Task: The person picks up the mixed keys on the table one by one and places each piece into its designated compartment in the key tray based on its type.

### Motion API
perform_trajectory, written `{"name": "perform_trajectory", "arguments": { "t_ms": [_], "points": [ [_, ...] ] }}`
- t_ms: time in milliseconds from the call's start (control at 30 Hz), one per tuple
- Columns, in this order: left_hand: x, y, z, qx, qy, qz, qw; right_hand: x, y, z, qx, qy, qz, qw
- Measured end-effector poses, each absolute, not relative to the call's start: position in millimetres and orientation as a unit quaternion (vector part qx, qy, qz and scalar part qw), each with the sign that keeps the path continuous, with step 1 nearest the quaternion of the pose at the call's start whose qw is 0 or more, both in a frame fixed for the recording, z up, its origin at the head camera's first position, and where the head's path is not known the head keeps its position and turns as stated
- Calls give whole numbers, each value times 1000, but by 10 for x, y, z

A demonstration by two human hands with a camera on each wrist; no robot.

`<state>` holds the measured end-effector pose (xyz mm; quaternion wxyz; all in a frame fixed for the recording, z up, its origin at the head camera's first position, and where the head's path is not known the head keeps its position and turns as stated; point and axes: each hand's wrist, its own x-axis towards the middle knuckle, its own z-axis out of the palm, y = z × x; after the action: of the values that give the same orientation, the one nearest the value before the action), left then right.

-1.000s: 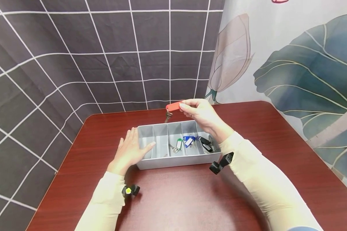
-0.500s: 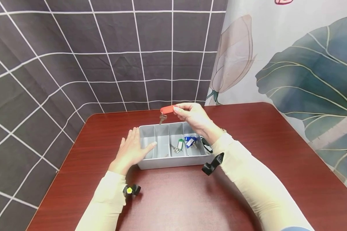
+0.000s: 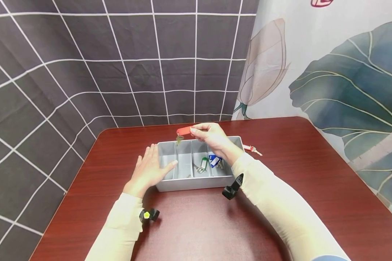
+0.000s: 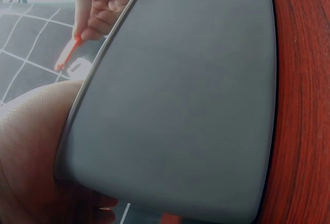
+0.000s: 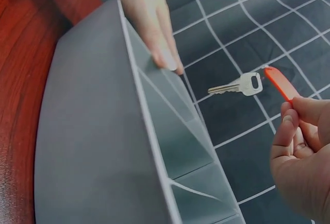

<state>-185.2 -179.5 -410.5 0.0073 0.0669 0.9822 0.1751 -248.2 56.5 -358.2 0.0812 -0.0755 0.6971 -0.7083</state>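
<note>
My right hand (image 3: 213, 137) pinches a red key tag (image 3: 184, 131) by one end, above the back of the grey compartment tray (image 3: 192, 185). A silver key (image 5: 251, 84) hangs from that tag, over the second compartment from the left in the head view. My left hand (image 3: 147, 174) rests against the tray's left end, fingers straight, thumb reaching over the rim. Inside the tray, a green-tagged key (image 3: 204, 163) lies in the middle compartment. Blue-tagged keys (image 3: 215, 160) lie one compartment to the right. The right arm covers most of the rightmost compartment.
A second red-tagged key (image 3: 248, 147) lies on the reddish wooden table (image 3: 281, 145), just right of the tray. Behind the table's back edge hang a dark grid-patterned cloth (image 3: 134, 72) and a pale flowered curtain (image 3: 313, 54).
My right hand has moved left and down with the red key tag, carrying its key nearer the second compartment. The red-tagged key on the table has come into view. My left hand stays put.
</note>
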Motion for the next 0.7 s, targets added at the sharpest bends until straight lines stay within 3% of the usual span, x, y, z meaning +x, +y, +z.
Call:
{"name": "perform_trajectory", "arguments": {
  "t_ms": [700],
  "points": [
    [-1851, -1797, -4089, 65, 982, 178, 19, -2500, 327, -3775, -78, 729, -669, 125]
  ]
}}
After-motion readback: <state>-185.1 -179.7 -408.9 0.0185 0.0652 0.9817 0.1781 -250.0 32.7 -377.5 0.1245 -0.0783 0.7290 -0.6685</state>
